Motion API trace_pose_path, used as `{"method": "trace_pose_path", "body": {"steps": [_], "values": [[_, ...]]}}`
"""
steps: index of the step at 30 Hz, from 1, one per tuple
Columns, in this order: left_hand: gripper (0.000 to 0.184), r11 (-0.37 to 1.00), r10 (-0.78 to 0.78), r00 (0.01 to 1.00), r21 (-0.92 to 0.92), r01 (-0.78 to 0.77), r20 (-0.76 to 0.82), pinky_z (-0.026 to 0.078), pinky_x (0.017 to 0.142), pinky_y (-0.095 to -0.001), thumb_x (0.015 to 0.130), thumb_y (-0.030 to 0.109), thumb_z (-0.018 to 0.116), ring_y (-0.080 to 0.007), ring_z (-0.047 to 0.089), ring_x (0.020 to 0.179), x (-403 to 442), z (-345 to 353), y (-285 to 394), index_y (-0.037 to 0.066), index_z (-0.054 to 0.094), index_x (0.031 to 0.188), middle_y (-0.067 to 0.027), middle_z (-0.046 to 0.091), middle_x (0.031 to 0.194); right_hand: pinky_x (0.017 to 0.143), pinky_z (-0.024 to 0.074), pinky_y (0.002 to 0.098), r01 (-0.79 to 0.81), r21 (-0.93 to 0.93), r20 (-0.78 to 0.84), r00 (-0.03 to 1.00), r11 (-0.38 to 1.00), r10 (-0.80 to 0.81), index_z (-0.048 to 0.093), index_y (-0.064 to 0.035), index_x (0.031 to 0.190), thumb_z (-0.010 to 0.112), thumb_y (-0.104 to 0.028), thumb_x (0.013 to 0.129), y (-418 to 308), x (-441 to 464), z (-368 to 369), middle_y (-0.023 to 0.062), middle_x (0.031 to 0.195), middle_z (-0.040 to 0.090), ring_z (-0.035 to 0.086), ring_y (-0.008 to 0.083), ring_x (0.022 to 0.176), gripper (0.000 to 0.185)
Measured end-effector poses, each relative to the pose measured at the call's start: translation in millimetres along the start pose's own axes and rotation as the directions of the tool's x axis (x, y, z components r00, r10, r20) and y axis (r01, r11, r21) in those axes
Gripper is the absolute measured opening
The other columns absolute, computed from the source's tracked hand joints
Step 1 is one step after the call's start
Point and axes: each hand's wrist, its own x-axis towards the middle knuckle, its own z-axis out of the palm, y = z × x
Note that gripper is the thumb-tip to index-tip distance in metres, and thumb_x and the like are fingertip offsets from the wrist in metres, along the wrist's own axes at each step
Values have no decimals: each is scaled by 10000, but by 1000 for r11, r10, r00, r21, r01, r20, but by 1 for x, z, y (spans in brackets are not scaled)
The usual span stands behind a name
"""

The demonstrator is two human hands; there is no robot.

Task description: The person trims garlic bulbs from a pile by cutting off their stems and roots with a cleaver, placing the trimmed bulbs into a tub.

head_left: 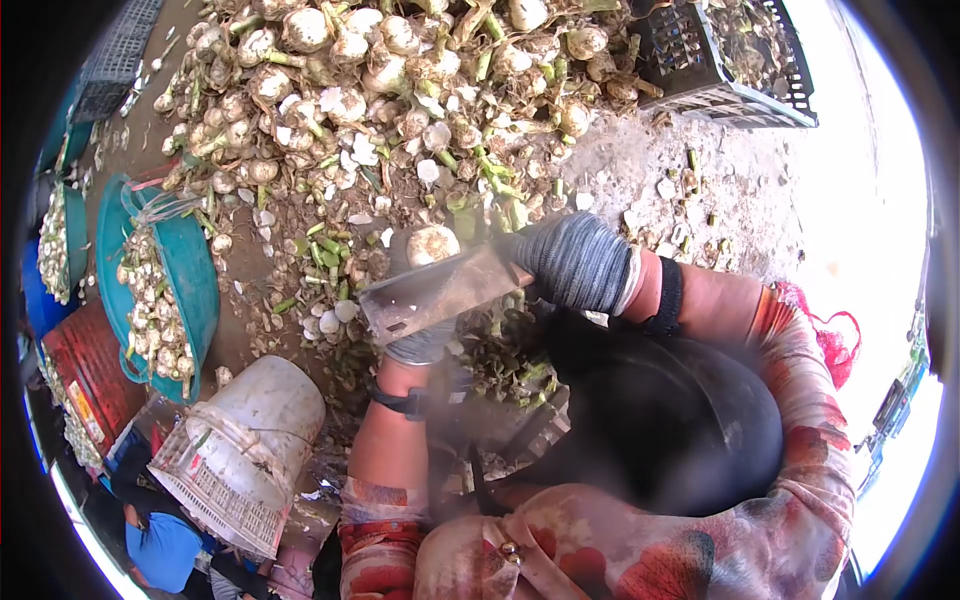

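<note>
My right hand (575,262), in a grey knit glove, is wrapped around the handle of a broad cleaver (440,293). The blade lies across my left hand (422,345), gloved too, and hides most of its fingers. Just beyond the blade a garlic bulb (433,244) shows its pale face, with my left hand closed on it. Cut green stem pieces and peeled skins (325,250) litter the ground beside it. Farther forward rises a big heap of dirty garlic bulbs (345,105), some with stems.
A teal basin (200,290) holding garlic stands at left, near an upturned white bucket (265,400) and a red tub (95,350). A black plastic crate (745,100) sits at upper right. A black rounded object (680,420) is by my lap. A person in blue (165,550) appears lower left.
</note>
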Motion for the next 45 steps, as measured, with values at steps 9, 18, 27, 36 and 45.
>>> {"method": "trace_pose_path", "body": {"steps": [9,18,27,36,45], "values": [[476,997,22,989,73,-11,-148,508,753,-275,770,-23,686,-135,571,898,6,19,53,63,439,1168,-55,574,993,578,505,466,-203,24,-19,979,979,204,552,-91,1065,589,-164,802,49,-3,45,150,721,641,655,362,676,275],[628,934,312,439,357,20,-843,443,937,-350,799,239,778,-221,543,1078,-2,-268,114,7,476,1299,-126,577,1190,670,506,477,-599,9,-87,797,801,598,586,-88,1067,651,-272,824,76,-35,28,199,814,655,645,392,780,311],[612,179,569,811,942,-284,136,249,1111,-498,787,217,690,-334,381,1315,186,-117,124,70,473,1340,-156,416,1419,690,508,474,-588,158,-154,779,793,608,607,-104,1050,649,-344,837,80,-22,22,205,819,657,642,398,798,323],[534,-140,410,814,910,-389,411,158,1129,-566,712,230,746,-324,337,1351,237,-79,111,167,579,1216,-86,508,1340,716,511,467,-641,225,-117,729,733,674,611,-73,1055,667,-371,828,81,-33,26,205,844,660,637,407,825,379],[324,997,-67,931,-51,52,-359,460,912,-290,899,116,640,-121,544,991,54,-120,116,66,531,1200,-44,581,1122,674,496,402,-445,388,-118,845,807,522,602,-54,1002,641,-289,890,59,1,26,174,784,631,627,378,771,263]]}}
